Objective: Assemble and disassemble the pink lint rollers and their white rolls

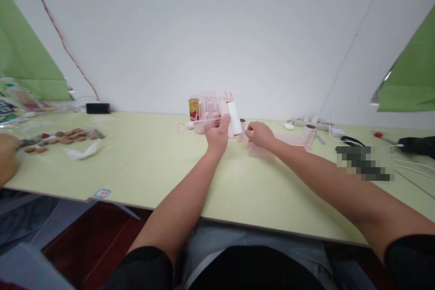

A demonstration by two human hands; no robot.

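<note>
My left hand (217,135) is closed around a pink lint roller (204,123), held above the pale green table (142,163). Its handle points left and its white roll (234,118) points up and right. My right hand (258,134) sits just right of the roll with its fingers curled in a pinch near a small brown-topped tube (242,123). What the pinch holds is too small to make out. A clear pink cover (292,141) lies flat on the table right beside my right wrist.
A rack of small bottles (209,102) stands by the wall behind my hands. Brown pieces (68,136) and a white scrap (81,152) lie at left near another person's hand (7,156). Cables, a power strip (312,123) and tools crowd the right side.
</note>
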